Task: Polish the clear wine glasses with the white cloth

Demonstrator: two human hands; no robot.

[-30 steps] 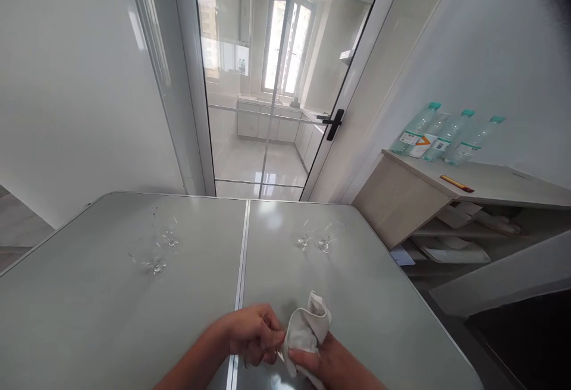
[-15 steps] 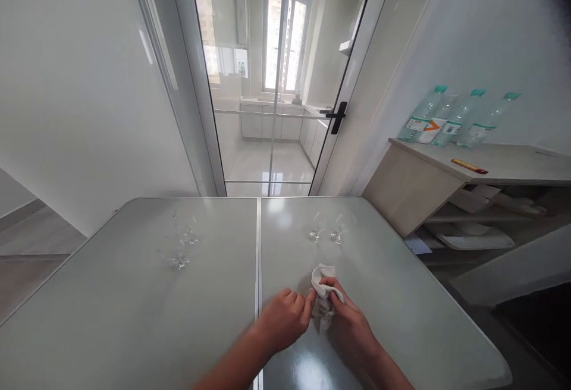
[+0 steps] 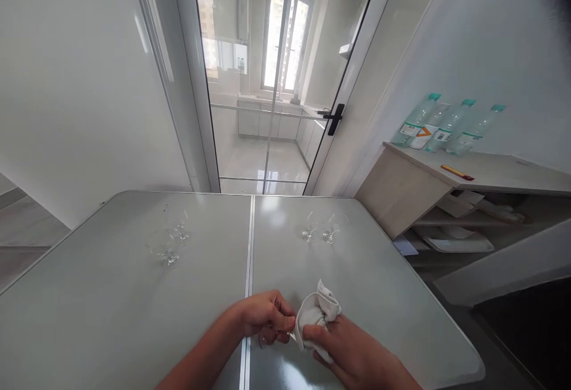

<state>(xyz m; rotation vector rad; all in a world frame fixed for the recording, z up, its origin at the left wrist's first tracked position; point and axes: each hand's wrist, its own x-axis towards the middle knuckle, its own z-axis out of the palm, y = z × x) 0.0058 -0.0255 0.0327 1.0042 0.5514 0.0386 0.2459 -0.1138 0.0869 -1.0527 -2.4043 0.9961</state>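
Note:
My left hand (image 3: 265, 318) is closed in a pinch around what looks like the stem of a clear glass, whose foot shows faintly below the fingers. My right hand (image 3: 352, 351) grips a bunched white cloth (image 3: 317, 313) pressed against the left hand's fingertips; the rest of the glass is hidden inside the cloth. Both hands hover low over the near middle of the grey table (image 3: 379, 295), beside its centre seam.
Two clear stemmed glasses (image 3: 172, 246) stand on the table's left half and two more stemmed glasses (image 3: 319, 232) on its right half. A glass door is behind the table. A wooden shelf unit (image 3: 401, 194) at right carries water bottles (image 3: 441, 128) and an orange pen.
Both hands have drawn back toward me since half a second ago. The cloth is bunched higher between them, and the left fingers have curled into a pinch.

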